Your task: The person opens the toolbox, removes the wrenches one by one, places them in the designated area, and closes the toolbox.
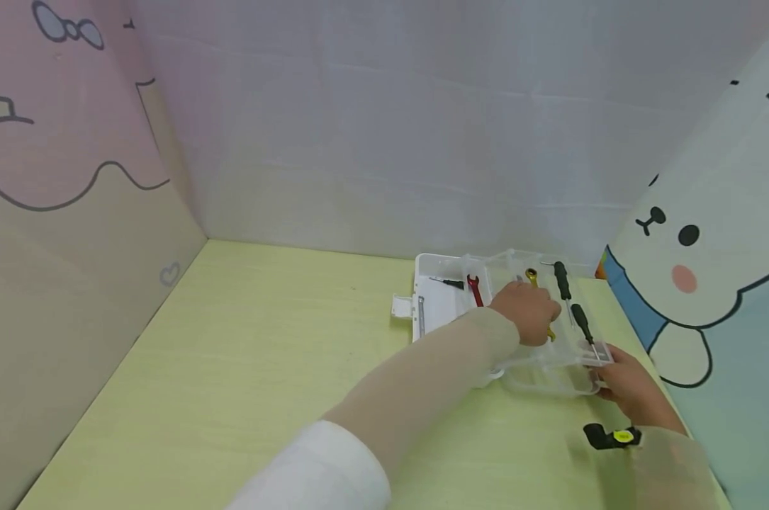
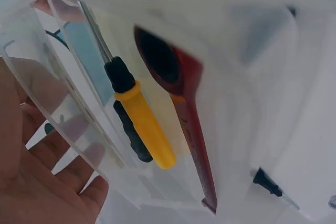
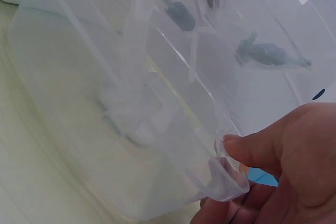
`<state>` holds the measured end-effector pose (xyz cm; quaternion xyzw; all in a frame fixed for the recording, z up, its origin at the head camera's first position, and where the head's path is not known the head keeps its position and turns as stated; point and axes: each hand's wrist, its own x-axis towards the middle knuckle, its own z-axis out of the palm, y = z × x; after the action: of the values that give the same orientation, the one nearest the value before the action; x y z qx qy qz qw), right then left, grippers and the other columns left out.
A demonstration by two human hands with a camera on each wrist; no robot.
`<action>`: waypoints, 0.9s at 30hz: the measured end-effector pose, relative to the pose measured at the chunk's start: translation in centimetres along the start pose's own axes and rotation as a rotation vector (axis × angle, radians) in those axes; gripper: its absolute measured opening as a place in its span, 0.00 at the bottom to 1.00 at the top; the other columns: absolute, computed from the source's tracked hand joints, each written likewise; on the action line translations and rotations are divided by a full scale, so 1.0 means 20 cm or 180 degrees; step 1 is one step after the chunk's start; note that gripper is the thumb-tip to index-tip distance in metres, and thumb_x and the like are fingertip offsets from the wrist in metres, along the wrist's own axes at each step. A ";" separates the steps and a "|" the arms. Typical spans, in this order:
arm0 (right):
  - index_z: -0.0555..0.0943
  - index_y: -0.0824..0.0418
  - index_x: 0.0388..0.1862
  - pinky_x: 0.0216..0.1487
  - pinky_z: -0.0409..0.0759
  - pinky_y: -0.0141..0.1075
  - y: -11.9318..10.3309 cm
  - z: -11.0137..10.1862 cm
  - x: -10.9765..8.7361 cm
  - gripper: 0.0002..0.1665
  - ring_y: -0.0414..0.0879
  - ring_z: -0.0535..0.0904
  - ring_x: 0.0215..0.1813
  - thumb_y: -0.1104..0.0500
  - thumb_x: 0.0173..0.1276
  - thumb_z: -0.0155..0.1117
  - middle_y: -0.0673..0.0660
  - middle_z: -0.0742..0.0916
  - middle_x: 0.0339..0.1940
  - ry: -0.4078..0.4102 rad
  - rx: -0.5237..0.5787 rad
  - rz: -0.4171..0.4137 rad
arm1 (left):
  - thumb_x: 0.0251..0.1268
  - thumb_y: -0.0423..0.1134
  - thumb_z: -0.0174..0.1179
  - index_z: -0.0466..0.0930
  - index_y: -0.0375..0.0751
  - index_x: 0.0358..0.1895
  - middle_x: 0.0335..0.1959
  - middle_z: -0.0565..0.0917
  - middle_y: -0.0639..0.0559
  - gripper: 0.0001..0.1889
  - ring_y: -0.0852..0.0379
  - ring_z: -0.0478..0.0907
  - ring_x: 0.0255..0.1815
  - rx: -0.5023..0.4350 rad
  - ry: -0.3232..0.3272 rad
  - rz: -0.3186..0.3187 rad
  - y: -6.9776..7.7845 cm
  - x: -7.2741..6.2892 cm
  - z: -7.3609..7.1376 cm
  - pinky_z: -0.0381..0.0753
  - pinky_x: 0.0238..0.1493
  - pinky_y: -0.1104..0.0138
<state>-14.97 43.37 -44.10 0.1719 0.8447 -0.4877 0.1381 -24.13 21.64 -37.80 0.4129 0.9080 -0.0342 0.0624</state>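
Observation:
A clear plastic tray (image 1: 582,283) reaches over the white toolbox (image 1: 435,265) at the back right. My right hand (image 1: 633,386) pinches its near right corner; in the right wrist view the thumb (image 3: 252,150) lies over that corner with fingers below. My left hand (image 1: 527,312) reaches across the tray, near a yellow wrench (image 1: 533,275). In the left wrist view its fingers (image 2: 63,156) are loosely extended at the tray's wall. A yellow-and-black screwdriver (image 2: 142,116), a red wrench (image 2: 191,124) and two black-handled screwdrivers (image 1: 561,280) also show.
Inside the white box lie a small black screwdriver (image 1: 451,283) and a silver wrench (image 1: 421,312). Its white latch (image 1: 401,307) sticks out left. A printed wall panel (image 1: 690,283) stands close on the right, and a pale back wall (image 1: 371,177) rises behind the yellow table (image 1: 263,368).

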 end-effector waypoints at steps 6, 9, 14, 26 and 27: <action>0.59 0.72 0.74 0.42 0.81 0.41 -0.02 0.00 0.02 0.29 0.51 0.74 0.44 0.57 0.84 0.47 0.58 0.78 0.44 0.0015 -0.0025 0.0112 | 0.76 0.58 0.56 0.81 0.69 0.49 0.45 0.80 0.67 0.08 0.63 0.75 0.44 0.0164 0.0132 -0.0144 0.02 0.02 0.01 0.73 0.54 0.67; 0.59 0.72 0.74 0.42 0.81 0.40 -0.03 0.00 0.03 0.29 0.53 0.74 0.46 0.55 0.84 0.47 0.60 0.78 0.45 0.0027 -0.0061 0.0154 | 0.76 0.58 0.56 0.82 0.71 0.55 0.50 0.80 0.67 0.11 0.61 0.75 0.49 0.0253 0.0174 -0.0131 0.01 0.00 0.00 0.73 0.58 0.66; 0.58 0.73 0.74 0.42 0.82 0.40 -0.05 -0.01 0.02 0.29 0.54 0.74 0.47 0.57 0.84 0.47 0.63 0.77 0.47 0.0044 -0.0117 0.0136 | 0.79 0.55 0.54 0.82 0.69 0.56 0.51 0.79 0.66 0.11 0.61 0.73 0.49 0.0359 0.0170 0.0046 0.00 -0.02 -0.03 0.74 0.56 0.68; 0.56 0.72 0.76 0.42 0.81 0.42 -0.02 0.00 0.01 0.29 0.53 0.74 0.45 0.63 0.81 0.45 0.65 0.76 0.51 -0.0012 -0.0090 0.0090 | 0.85 0.46 0.49 0.84 0.65 0.49 0.41 0.83 0.66 0.12 0.67 0.75 0.40 0.0354 0.0117 0.0540 0.06 -0.01 -0.04 0.75 0.47 0.72; 0.55 0.72 0.76 0.41 0.81 0.42 -0.02 0.00 0.01 0.30 0.52 0.74 0.45 0.64 0.79 0.45 0.65 0.76 0.51 -0.0015 -0.0076 0.0082 | 0.85 0.45 0.49 0.83 0.64 0.46 0.39 0.82 0.66 0.12 0.67 0.74 0.38 0.0391 0.0129 0.0588 0.06 -0.01 -0.04 0.74 0.45 0.72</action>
<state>-15.35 43.15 -43.87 0.1800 0.8479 -0.4761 0.1484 -23.15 22.31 -36.92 0.4985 0.8633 -0.0755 0.0215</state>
